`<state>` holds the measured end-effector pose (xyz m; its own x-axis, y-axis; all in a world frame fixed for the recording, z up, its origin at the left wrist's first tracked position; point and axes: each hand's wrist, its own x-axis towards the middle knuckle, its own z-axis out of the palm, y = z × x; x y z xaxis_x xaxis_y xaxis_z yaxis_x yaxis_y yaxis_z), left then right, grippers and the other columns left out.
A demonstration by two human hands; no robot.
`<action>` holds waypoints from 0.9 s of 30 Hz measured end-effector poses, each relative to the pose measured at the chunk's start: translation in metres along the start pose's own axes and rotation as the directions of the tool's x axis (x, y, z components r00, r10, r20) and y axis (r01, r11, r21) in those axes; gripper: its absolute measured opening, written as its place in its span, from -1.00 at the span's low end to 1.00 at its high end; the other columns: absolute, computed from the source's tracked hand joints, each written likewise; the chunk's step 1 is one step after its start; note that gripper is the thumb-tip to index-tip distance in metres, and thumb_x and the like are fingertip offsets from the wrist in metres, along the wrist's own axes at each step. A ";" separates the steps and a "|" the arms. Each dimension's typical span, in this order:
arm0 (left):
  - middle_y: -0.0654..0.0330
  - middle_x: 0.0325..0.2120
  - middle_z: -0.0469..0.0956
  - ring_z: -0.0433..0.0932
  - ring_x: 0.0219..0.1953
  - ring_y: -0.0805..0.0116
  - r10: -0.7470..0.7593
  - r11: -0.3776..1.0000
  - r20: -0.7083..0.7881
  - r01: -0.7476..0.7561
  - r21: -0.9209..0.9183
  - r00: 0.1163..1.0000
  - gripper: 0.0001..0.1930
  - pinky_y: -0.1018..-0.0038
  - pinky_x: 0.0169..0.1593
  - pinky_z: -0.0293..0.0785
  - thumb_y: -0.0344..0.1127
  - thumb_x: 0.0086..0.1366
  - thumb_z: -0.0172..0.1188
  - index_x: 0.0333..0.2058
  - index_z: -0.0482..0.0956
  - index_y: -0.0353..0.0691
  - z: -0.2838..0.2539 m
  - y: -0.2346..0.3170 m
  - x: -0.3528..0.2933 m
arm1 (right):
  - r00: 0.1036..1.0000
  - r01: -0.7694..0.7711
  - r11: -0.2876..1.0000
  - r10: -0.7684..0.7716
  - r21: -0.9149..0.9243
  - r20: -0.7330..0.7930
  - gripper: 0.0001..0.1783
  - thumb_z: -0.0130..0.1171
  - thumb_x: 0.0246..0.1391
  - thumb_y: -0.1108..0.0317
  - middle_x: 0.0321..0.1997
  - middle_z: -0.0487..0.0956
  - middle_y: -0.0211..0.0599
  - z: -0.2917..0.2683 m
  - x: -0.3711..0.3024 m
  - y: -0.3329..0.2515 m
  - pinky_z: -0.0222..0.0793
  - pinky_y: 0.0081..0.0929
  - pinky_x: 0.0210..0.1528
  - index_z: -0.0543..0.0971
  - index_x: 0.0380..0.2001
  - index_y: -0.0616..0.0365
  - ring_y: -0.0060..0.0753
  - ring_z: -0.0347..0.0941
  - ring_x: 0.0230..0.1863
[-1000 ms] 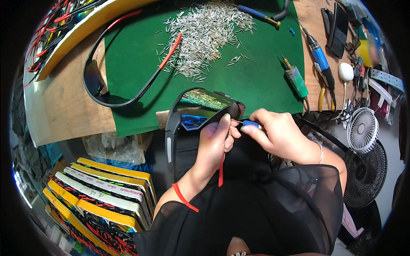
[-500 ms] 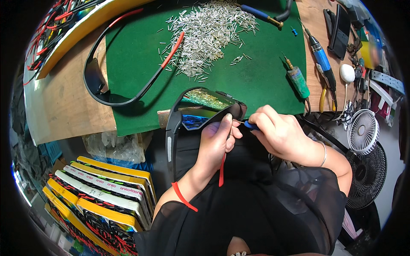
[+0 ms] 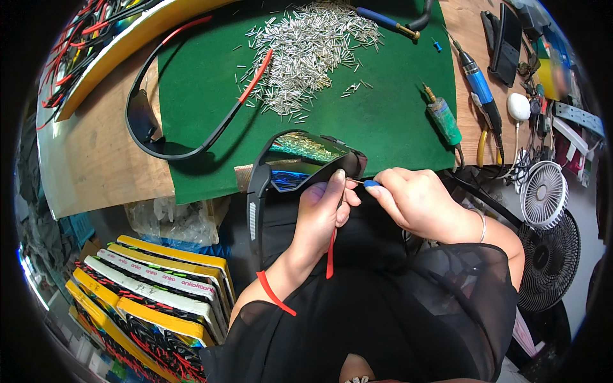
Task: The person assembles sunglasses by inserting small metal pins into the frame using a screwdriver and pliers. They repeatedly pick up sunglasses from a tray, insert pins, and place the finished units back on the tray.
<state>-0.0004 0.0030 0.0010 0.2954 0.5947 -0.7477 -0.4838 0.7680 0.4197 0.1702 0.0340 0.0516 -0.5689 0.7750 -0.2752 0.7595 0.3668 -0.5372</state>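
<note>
My left hand (image 3: 322,207) is closed on a pair of black wraparound sunglasses (image 3: 258,210) with a mirrored lens and red temple tips. It grips them near one hinge, at the front edge of the bench. In my right hand (image 3: 421,204) is a small screwdriver (image 3: 371,184) with a blue handle; its thin shaft reaches to the frame beside my left thumb. The tip is hidden by my fingers. A second pair of sunglasses (image 3: 185,154), black with red tips, lies on the green mat (image 3: 377,121) farther left.
A heap of small metal pins (image 3: 313,51) covers the mat's far part. To the right lie a green-handled tool (image 3: 443,118), a blue electric screwdriver (image 3: 479,86) and a dark phone (image 3: 507,48). Two fans (image 3: 544,195) stand at right. Boxes of sunglasses (image 3: 153,287) stand lower left.
My right hand has turned slightly on the screwdriver and its fingers have shifted. The left hand and the sunglasses stay almost where they were.
</note>
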 end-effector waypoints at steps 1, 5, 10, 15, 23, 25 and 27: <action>0.27 -0.63 0.41 0.16 -0.76 0.66 0.000 1.000 -0.001 0.000 0.002 1.000 -0.66 0.71 -0.69 0.05 -0.11 0.34 -0.10 -0.34 0.39 -0.35 -0.001 -0.001 0.001 | 0.997 0.049 0.997 -0.052 -0.055 -0.052 -0.78 0.14 -0.05 0.31 -0.46 0.43 -0.14 -0.001 0.002 -0.002 0.40 -0.32 -0.56 0.40 -0.44 0.24 -0.13 0.42 -0.60; 0.27 -0.63 0.41 0.16 -0.76 0.66 0.002 1.000 -0.015 -0.002 0.004 1.000 -0.65 0.71 -0.69 0.04 -0.11 0.34 -0.10 -0.35 0.39 -0.34 0.000 -0.001 0.001 | 0.976 0.091 0.996 -0.091 -0.012 -0.198 -0.78 0.14 -0.04 0.30 -0.59 0.42 -0.18 -0.002 0.006 -0.007 0.39 -0.35 -0.58 0.38 -0.53 0.20 -0.17 0.43 -0.61; 0.27 -0.63 0.41 0.16 -0.77 0.66 -0.004 1.000 -0.004 0.004 -0.011 1.000 -0.66 0.71 -0.70 0.05 -0.12 0.34 -0.10 -0.35 0.39 -0.35 -0.001 -0.001 0.001 | 0.999 0.034 0.993 -0.038 -0.113 -0.038 -0.77 0.17 -0.07 0.29 -0.52 0.41 -0.19 -0.001 0.001 -0.002 0.39 -0.38 -0.59 0.38 -0.46 0.19 -0.19 0.43 -0.60; 0.26 -0.63 0.40 0.16 -0.76 0.66 -0.003 1.000 -0.027 0.002 -0.008 1.000 -0.67 0.71 -0.69 0.06 -0.14 0.35 -0.11 -0.35 0.39 -0.35 0.000 0.000 0.000 | 0.985 0.083 0.996 -0.086 -0.025 -0.150 -0.76 0.17 -0.07 0.28 -0.62 0.39 -0.23 -0.006 0.006 -0.007 0.36 -0.40 -0.61 0.36 -0.52 0.18 -0.20 0.41 -0.63; 0.29 -0.65 0.37 0.13 -0.77 0.65 -0.033 0.999 -0.001 0.033 -0.006 0.999 -0.69 0.72 -0.70 0.03 -0.15 0.35 -0.13 -0.33 0.39 -0.33 0.001 0.001 -0.001 | 0.997 0.037 0.998 -0.034 0.042 -0.076 -0.76 0.16 -0.08 0.32 -0.55 0.44 -0.19 -0.014 0.001 -0.006 0.36 -0.36 -0.54 0.35 -0.42 0.18 -0.12 0.43 -0.55; 0.29 -0.65 0.37 0.13 -0.77 0.65 -0.062 0.998 0.000 0.062 -0.017 0.998 -0.70 0.72 -0.70 0.02 -0.15 0.35 -0.13 -0.31 0.39 -0.31 0.001 0.005 -0.008 | 0.999 0.013 0.995 -0.018 0.101 0.046 -0.77 0.15 -0.08 0.34 -0.52 0.46 -0.21 -0.029 -0.001 -0.001 0.37 -0.31 -0.48 0.35 -0.38 0.15 -0.11 0.45 -0.49; 0.29 -0.66 0.38 0.12 -0.78 0.66 -0.088 0.996 0.033 0.089 -0.025 0.996 -0.73 0.73 -0.72 0.00 -0.16 0.35 -0.13 -0.26 0.38 -0.28 -0.001 0.009 -0.019 | 0.999 0.020 0.992 -0.024 0.127 0.030 -0.79 0.14 -0.07 0.35 -0.51 0.47 -0.21 -0.046 -0.003 0.005 0.37 -0.35 -0.45 0.38 -0.36 0.15 -0.15 0.46 -0.48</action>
<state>-0.0112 -0.0012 0.0190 0.3637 0.5326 -0.7643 -0.4764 0.8114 0.3387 0.1910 0.0571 0.0866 -0.5960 0.7504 -0.2859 0.7018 0.3137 -0.6396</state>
